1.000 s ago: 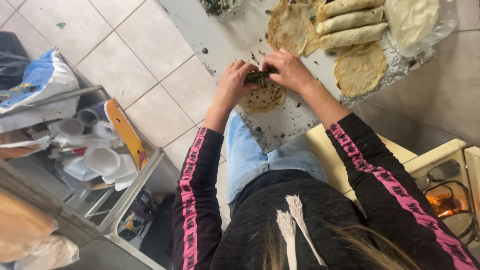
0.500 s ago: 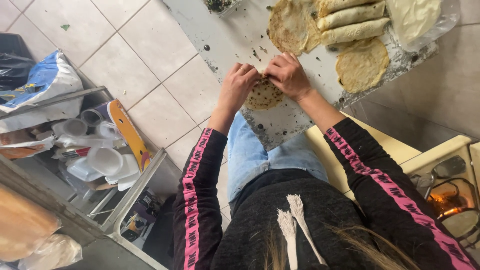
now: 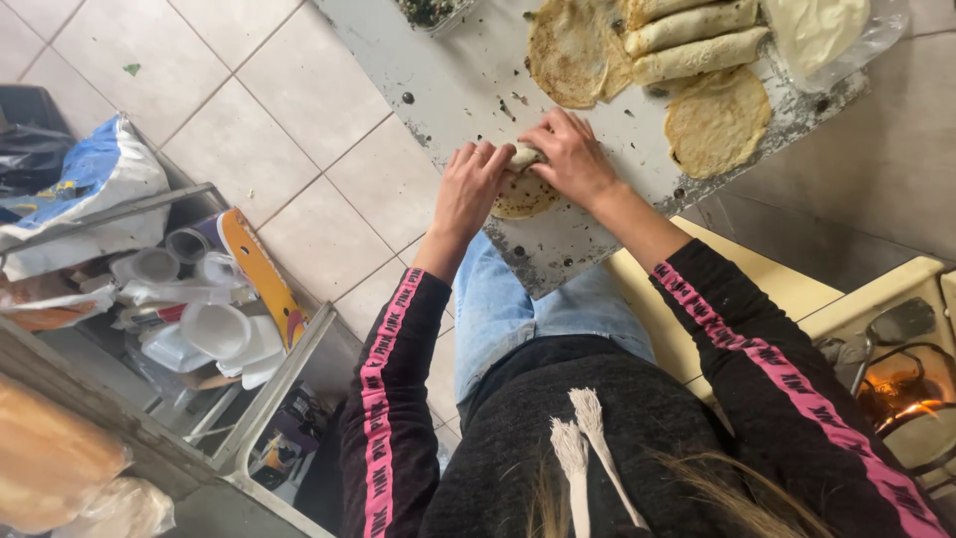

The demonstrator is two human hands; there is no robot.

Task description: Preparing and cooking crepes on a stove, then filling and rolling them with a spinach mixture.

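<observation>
Two hands are down on one tortilla (image 3: 525, 191) at the near edge of the speckled grey work surface (image 3: 468, 70), and the roll is under way: the left hand (image 3: 472, 189) lies with fingers curled over the left part of it, the right hand (image 3: 571, 157) with fingers bent over the far edge, both pressing and gripping the folded lip rather than pinching it hard. The rolled part shows pale between the two hands, while the flat remainder of the disc pokes out toward the person's body. It looks like a soft, light, floppy thing (thin enough to tear or crack if bent sharply, and likely to spill filling at the open ends), so the sensible hold is what we see: broad finger contact along the rolled lip, spread near both ends, not a grip at the middle alone. The long axis of the forming roll runs roughly from one hand to the other, slightly tilted across the surface, with its open ends pointing out under each palm; I cannot tell whether anything is inside. Farther along the surface lie a stack of finished rolls (image 3: 687, 35), side by side and nearly parallel to one another, a flat browned tortilla (image 3: 570, 52) beside them, another flat round (image 3: 717, 122) nearer the right edge, and a clear bag of pale dough (image 3: 817, 30) just beyond. A gas flame (image 3: 901, 399) burns well apart at the person's right.
</observation>
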